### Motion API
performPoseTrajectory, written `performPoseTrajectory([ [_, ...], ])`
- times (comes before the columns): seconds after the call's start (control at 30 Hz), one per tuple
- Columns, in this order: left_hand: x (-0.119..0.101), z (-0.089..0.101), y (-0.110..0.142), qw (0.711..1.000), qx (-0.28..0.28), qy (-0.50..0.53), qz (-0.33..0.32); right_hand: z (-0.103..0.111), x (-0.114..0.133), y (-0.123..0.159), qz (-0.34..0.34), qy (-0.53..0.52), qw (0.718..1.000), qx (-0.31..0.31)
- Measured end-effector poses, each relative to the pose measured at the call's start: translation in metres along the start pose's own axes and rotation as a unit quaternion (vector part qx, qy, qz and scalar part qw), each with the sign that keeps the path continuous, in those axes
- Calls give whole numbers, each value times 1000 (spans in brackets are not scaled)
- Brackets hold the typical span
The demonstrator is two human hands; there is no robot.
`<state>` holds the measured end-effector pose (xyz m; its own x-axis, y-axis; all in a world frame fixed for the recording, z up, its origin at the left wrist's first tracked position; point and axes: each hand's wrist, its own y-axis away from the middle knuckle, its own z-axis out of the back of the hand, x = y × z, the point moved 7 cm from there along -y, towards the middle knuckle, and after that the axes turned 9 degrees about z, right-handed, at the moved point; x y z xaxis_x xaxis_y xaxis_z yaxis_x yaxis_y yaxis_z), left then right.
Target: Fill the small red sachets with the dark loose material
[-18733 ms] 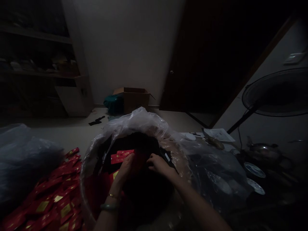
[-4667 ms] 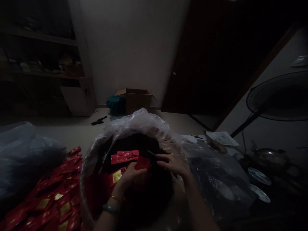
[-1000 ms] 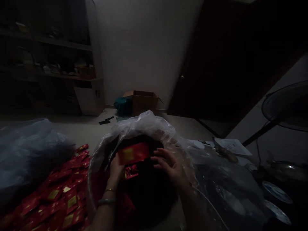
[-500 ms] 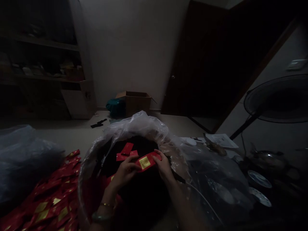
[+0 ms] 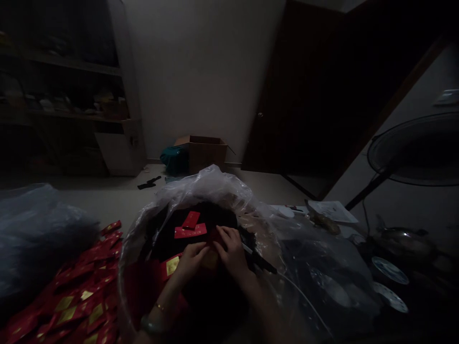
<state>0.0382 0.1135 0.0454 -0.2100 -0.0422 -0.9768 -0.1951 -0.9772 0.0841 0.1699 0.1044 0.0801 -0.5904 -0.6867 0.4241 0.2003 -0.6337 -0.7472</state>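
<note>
My left hand (image 5: 192,260) and my right hand (image 5: 233,253) are close together over a plastic-lined container, fingers closed on a small red packet (image 5: 213,237). The packet is tilted and in shadow, mostly hidden by my fingers. Just beyond, two flat red packets (image 5: 191,231) lie overlapping on a dark mass (image 5: 211,212) too dim to identify. Another red packet with a gold label (image 5: 172,265) shows beside my left wrist. To the right of my right hand lies a black-handled tool (image 5: 263,263) with a pale strip and a white cord.
Clear plastic sheeting (image 5: 215,177) drapes the container's rim. Many red packets (image 5: 79,296) are heaped at left beside a filled plastic bag (image 5: 39,234). At right are plates (image 5: 389,270) and a fan (image 5: 416,150). A cardboard box (image 5: 207,152) stands by the wall.
Both hands have drawn closer together, and the packet between them has turned so its gold label no longer faces up clearly. The view has shifted slightly.
</note>
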Motion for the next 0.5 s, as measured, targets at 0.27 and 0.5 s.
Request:
performPoseTrajectory([
  [0.27, -2, -2, 7, 998, -65, 4, -3, 1, 13, 4, 125, 69, 989, -32],
  [0.5, -10, -2, 14, 995, -87, -36, -36, 5, 9, 5, 68, 38, 995, -61],
])
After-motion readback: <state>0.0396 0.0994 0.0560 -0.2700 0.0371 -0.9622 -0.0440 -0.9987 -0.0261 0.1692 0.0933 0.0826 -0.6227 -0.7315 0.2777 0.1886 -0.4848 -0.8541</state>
